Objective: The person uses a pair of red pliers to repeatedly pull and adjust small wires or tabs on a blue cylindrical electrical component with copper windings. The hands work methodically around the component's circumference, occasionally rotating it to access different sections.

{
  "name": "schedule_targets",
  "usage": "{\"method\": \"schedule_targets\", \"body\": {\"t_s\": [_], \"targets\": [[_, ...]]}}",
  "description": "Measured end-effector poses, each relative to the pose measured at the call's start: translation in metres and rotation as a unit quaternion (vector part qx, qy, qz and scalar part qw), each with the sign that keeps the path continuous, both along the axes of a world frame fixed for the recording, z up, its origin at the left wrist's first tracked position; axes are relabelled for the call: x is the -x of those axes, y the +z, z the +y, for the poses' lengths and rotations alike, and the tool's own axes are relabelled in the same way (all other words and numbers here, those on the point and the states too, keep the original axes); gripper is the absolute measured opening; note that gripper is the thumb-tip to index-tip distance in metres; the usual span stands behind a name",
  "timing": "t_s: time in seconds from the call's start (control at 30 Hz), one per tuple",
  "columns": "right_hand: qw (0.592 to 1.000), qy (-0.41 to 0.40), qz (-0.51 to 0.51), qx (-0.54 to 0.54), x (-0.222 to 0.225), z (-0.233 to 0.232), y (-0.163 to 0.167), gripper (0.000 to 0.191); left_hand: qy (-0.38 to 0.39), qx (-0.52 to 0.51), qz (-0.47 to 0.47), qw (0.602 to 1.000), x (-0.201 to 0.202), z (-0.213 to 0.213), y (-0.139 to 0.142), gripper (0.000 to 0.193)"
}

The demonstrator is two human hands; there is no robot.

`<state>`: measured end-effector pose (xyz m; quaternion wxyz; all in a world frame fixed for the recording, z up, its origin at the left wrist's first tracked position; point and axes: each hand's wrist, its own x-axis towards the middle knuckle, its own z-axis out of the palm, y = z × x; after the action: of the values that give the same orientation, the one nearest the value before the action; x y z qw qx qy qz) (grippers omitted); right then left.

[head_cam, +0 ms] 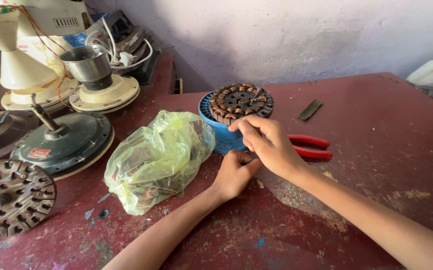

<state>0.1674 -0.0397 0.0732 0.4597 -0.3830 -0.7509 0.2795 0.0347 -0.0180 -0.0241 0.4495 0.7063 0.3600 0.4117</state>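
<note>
A round fan stator (241, 102) with copper windings lies on top of a blue plastic spool (218, 131) on the dark red table (376, 140). My right hand (269, 145) reaches to the stator's near edge, fingers pinched together at the windings; what they pinch is too small to tell. My left hand (235, 173) is closed in a fist just below the right hand, beside the spool's base; whether it holds anything is hidden. Red-handled pliers (310, 147) lie on the table behind my right hand.
A crumpled yellow-green plastic bag (159, 159) lies left of the spool. Ceiling fan motor housings (64, 141), a perforated rotor disc (9, 197) and cream fan parts (104, 93) crowd the left side. A small dark strip (310, 109) lies at the back.
</note>
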Motion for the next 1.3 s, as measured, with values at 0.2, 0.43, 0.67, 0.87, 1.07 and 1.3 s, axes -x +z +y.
{"method": "schedule_targets", "body": {"t_s": [0.2,0.43,0.67,0.87,1.07,1.3], "targets": [[0.993,0.054,-0.048,-0.090,0.011,0.004,-0.008,0.031,-0.015,-0.049,-0.053,0.997,0.000,-0.003,0.000,0.017],[0.996,0.046,-0.056,-0.056,-0.008,-0.005,-0.030,0.029,-0.009,-0.130,0.103,0.986,0.003,-0.023,0.021,0.020],[0.903,0.040,0.258,0.340,-0.024,0.000,-0.017,0.027,-0.061,-0.280,0.222,0.932,0.005,-0.042,0.032,0.017],[0.868,0.045,0.352,0.347,-0.030,-0.011,0.010,0.026,-0.079,-0.201,0.243,0.946,0.005,-0.038,0.035,0.030],[0.924,0.072,0.273,0.258,-0.020,-0.020,0.011,0.026,-0.056,-0.195,0.215,0.955,0.005,-0.040,0.038,0.032],[0.996,0.051,-0.062,0.050,-0.006,-0.026,0.002,0.036,-0.086,-0.194,0.225,0.951,0.005,-0.039,0.039,0.016]]}}
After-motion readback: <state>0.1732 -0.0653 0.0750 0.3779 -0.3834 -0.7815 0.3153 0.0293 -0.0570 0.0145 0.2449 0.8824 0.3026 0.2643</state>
